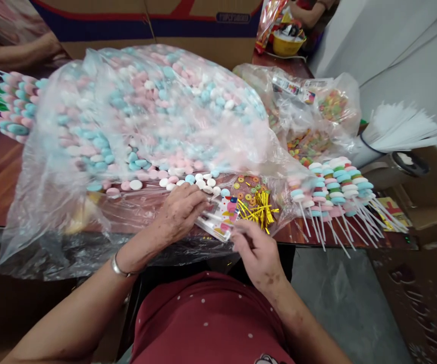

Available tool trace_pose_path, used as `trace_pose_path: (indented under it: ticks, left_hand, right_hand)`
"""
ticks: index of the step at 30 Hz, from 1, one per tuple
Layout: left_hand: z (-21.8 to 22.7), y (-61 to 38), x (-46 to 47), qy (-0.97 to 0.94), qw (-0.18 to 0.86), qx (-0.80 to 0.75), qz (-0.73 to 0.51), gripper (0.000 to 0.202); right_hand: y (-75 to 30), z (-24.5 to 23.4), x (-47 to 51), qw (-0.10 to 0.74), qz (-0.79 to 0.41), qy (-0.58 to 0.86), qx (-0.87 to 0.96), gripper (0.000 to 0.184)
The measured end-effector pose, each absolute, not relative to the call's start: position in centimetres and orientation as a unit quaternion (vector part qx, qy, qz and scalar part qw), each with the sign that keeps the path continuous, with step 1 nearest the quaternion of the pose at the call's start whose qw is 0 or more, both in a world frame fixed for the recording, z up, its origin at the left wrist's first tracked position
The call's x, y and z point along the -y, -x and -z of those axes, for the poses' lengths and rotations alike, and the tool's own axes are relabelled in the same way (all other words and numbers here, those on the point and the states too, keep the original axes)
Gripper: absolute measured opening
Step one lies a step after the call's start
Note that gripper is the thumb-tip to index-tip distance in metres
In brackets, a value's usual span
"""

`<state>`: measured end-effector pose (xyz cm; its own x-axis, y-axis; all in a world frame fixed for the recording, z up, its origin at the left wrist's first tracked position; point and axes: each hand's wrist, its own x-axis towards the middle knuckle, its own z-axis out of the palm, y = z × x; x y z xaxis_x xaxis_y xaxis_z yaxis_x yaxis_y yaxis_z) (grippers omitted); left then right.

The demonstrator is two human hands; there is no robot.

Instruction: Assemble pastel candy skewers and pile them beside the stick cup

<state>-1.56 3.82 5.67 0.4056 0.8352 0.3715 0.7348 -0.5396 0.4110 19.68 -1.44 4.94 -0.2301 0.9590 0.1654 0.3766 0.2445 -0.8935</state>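
A small stack of clear plastic bags with a colourful print lies at the table's front edge. My left hand rests over the stack's left side, palm down, fingers stretched forward and fairly close together. At the right corner of the stack, my right hand has thumb and fingers closed on a bag's edge. Gold twist ties lie in a loose heap just beyond my right hand, beside scattered gummy rings. Loose white, pink and blue marshmallows sit just past my left fingers.
A huge clear bag of marshmallows covers the table's middle. Finished marshmallow skewers lie at right, near bagged gummy rings and a container of white sticks. More skewers and another person's arm appear at left.
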Motion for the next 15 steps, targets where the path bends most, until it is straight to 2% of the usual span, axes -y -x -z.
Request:
trace_pose_path:
  ticks: [2,4,7,9,15]
  left_hand:
    - [-6.2,1.4,-3.0,-0.831,0.104,-0.462,-0.290,0.023]
    - [-6.5,1.1,-2.2,-0.829,0.121,-0.456,-0.301,0.023]
    - [-6.6,0.8,-1.1,-0.826,0.133,-0.446,-0.318,0.022]
    - [-6.5,0.8,-0.7,-0.822,0.142,-0.443,-0.328,0.020]
    - [-6.2,0.9,-0.4,-0.812,0.184,-0.429,-0.349,0.018]
  right_hand:
    - [-19.7,-4.8,0.6,0.455,-0.405,0.499,0.616,0.026]
    - [-19.5,-4.8,0.1,0.470,-0.442,0.494,0.583,0.032]
    - [-19.2,-4.9,-0.2,0.456,-0.471,0.487,0.578,0.018]
    - [-19.2,-5.0,-0.2,0.466,-0.442,0.486,0.593,0.011]
    - [-19.7,-4.7,-0.3,0.483,-0.358,0.470,0.646,0.009]
